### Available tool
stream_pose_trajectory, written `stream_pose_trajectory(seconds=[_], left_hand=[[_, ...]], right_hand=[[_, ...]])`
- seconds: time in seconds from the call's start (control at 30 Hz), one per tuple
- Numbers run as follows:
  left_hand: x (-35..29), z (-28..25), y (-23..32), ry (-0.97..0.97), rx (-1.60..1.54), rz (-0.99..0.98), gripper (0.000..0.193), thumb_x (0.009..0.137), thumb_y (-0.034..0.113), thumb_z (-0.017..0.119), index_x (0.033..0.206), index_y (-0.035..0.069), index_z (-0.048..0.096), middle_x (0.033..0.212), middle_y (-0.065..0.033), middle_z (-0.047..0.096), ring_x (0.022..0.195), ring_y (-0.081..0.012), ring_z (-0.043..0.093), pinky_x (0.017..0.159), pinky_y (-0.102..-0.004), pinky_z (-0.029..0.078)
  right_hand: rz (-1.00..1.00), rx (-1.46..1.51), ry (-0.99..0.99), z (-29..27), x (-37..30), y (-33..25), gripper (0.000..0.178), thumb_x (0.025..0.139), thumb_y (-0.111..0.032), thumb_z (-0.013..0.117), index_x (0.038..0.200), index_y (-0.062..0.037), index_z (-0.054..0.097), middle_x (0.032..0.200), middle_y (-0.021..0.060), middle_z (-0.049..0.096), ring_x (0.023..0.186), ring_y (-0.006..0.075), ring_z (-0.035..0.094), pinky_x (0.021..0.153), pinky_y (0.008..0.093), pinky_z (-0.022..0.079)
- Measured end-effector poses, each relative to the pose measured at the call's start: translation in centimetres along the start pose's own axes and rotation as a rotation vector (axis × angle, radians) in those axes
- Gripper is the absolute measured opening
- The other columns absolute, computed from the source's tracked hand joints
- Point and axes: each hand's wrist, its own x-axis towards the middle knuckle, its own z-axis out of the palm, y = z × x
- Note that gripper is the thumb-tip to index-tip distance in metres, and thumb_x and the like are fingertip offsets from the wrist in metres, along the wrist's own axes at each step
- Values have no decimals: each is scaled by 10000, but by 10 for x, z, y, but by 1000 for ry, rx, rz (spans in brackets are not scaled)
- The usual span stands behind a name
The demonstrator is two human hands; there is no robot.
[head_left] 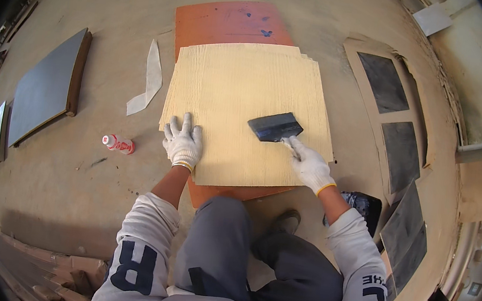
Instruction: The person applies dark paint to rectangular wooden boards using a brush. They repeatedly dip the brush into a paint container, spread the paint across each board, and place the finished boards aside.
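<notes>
A stack of pale yellow wood-grain sheets (242, 85) lies in front of me, on top of an orange-brown board (226, 21). My left hand (183, 142), in a white knit glove, rests flat with spread fingers on the sheets' left edge. In my gloved right hand (313, 166) is the handle of a wide scraper (275, 126), its broad blade dark with black smears. The blade is over the right half of the top sheet; whether it touches cannot be told. Beside my right forearm stands a black-smeared bucket (363, 211), partly hidden by the sleeve.
Left of the stack are a red-and-white bottle (118, 143) and a bent pale strip (149, 77) on the floor. Farther left stands a stack of grey-topped boards (52, 87). Dark square sheets (382, 83) lie on brown board at right. Flattened cardboard (60, 272) is at lower left.
</notes>
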Motion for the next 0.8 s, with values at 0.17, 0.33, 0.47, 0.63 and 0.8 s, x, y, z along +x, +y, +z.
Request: stream_pose_trajectory(seconds=[0.17,0.33,0.47,0.63,0.8], left_hand=[[-4,2,-24,34,-22,-21,618,1022,521,528,1598,300,493,1708,-222,321,1575,-482,249,1220,-613,269],[-6,-5,-29,38,-25,-18,600,1006,493,557,1574,301,525,1707,-254,307,1573,-507,248,1222,-638,257],[2,1,-2,25,-101,26,605,1000,488,576,1573,303,523,1701,-258,316,1570,-513,245,1225,-643,243],[-6,4,-27,34,-45,-2,604,1018,487,569,1585,285,517,1697,-249,324,1569,-496,253,1230,-614,245],[-5,3,-32,81,-60,18,587,1024,475,563,1578,285,528,1692,-257,327,1555,-504,268,1225,-620,248]], right_hand=[[209,-224,-219,8,-15,-36,594,996,-312,581,1582,-259,501,1180,211,733,1028,407,712,858,505,565],[335,-270,-275,-14,57,-38,576,1009,-352,575,1566,-219,517,1187,222,732,1060,416,704,887,512,558],[208,-171,77,-12,201,-15,526,1025,-331,542,1534,-199,547,1284,256,692,1152,449,673,980,513,541],[53,-168,-232,10,187,-102,515,1020,-356,543,1523,-247,554,1229,204,732,1106,421,701,964,513,553],[235,-320,-296,-20,84,-32,543,1012,-340,576,1551,-370,526,1169,200,750,1041,419,720,936,514,560]])
